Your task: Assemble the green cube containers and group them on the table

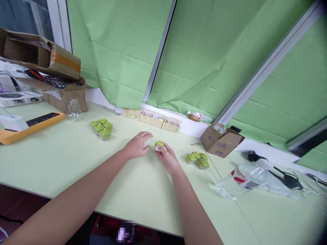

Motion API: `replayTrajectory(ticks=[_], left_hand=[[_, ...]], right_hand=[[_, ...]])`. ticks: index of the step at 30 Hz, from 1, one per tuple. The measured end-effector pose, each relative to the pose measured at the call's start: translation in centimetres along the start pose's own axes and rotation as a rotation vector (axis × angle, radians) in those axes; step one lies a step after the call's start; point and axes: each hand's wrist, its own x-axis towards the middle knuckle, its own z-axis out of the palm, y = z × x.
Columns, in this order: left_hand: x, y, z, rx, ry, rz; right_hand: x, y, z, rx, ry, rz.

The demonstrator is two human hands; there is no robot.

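My right hand (168,159) grips a small square container with a green lid (158,144) between thumb and fingers, raised a little over the table. The lid has a small loop on top, and the lower part is mostly covered by my fingers. Just to its left, my left hand (137,145) is open and holds nothing, with thumb and fingers apart. A group of similar green-lidded containers (101,128) stands on the table to the left. Several more green-lidded containers (198,158) sit to the right of my right hand.
Small beige cartons (153,119) line the wall below the green curtains. At left lie an orange power strip (46,122), a clear jar (75,111) and cardboard boxes (63,63). A cardboard carton (218,140), a large plastic bottle (237,180) and cables (288,178) are at right.
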Motion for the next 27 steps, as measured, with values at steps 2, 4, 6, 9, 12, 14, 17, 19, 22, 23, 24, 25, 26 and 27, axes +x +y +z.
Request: replayTrajectory(ticks=[2, 4, 6, 9, 12, 14, 17, 19, 22, 23, 24, 25, 26, 27], left_hand=[[0.0, 1.7, 0.2, -0.071, -0.03, 0.056], [0.0, 2.7, 0.5, -0.107, -0.055, 0.077], [-0.2, 3.1, 0.7, -0.122, -0.083, 0.068], [-0.5, 2.9, 0.8, -0.175, -0.145, 0.015], [-0.6, 2.7, 1.0, -0.27, -0.195, 0.005], [-0.6, 2.5, 1.3, -0.345, -0.2, 0.018], [-0.5, 2.1, 2.2, -0.425, -0.177, -0.056], [-0.5, 1.7, 2.7, -0.438, -0.172, -0.129], [-0.6, 1.1, 3.1, -0.435, -0.184, -0.19], [-0.6, 1.0, 3.1, -0.436, -0.186, -0.197], [-0.6, 0.9, 3.1, -0.438, -0.184, -0.196], [-0.6, 0.9, 3.1, -0.439, -0.181, -0.188], [-0.6, 0.9, 3.0, -0.439, -0.18, -0.177], [-0.6, 0.9, 3.0, -0.437, -0.181, -0.168]], right_hand=[[-0.2, -0.2, 0.2, 0.002, -0.062, 0.023], [-0.5, -0.4, 0.3, -0.027, -0.121, 0.052], [-0.7, -0.6, 0.3, -0.094, -0.145, 0.075], [-0.8, -0.5, 0.3, -0.199, -0.172, 0.078], [-0.6, -0.4, 0.4, -0.298, -0.201, 0.087], [-0.5, -0.8, 0.4, -0.396, -0.175, 0.107], [-2.2, -1.8, 0.3, -0.617, -0.13, 0.082], [-5.3, -2.2, 0.6, -0.765, -0.229, -0.004], [-11.9, -0.8, 1.8, -0.819, -0.338, -0.007], [-14.2, 0.1, 2.4, -0.838, -0.38, 0.007], [-16.2, 1.2, 3.0, -0.868, -0.432, 0.024], [-18.0, 2.3, 3.6, -0.898, -0.481, 0.044], [-19.4, 3.3, 4.1, -0.921, -0.512, 0.06], [-20.5, 4.3, 4.6, -0.943, -0.533, 0.072]])
